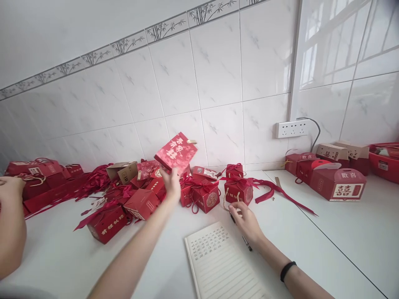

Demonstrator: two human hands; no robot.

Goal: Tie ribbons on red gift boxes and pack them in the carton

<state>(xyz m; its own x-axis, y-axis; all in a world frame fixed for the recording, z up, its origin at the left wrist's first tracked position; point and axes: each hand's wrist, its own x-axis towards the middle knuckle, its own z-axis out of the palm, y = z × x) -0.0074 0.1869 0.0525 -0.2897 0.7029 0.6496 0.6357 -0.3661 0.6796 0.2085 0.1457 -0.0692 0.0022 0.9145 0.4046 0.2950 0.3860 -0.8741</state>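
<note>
The left hand [171, 185] is lifting into view a flat-sided red printed box [176, 151] with pale lettering, its grip closing around the lower edge, so the box is tilting in the air above a heap of red boxes and before the tiled wall [218, 74]. The right hand [247, 220] is reaching low toward a ribbon-tied box [245, 193] with cord handles, its fingers curling beside the cord; whether that grip is pinching the cord or the black pen [247, 241] running beneath the palm, I cannot tell. A black wristband [287, 270] is circling the right wrist. Just below, an open notebook [215, 265] with rows of handwriting is lying on the white desk [299, 245]. A loose red ribbon [271, 187] is trailing rightward, toward larger boxes with handles [338, 185] standing near a red basket [385, 168]. At the far left, another person's arm [12, 232] is extending beside more red boxes [40, 176].
</note>
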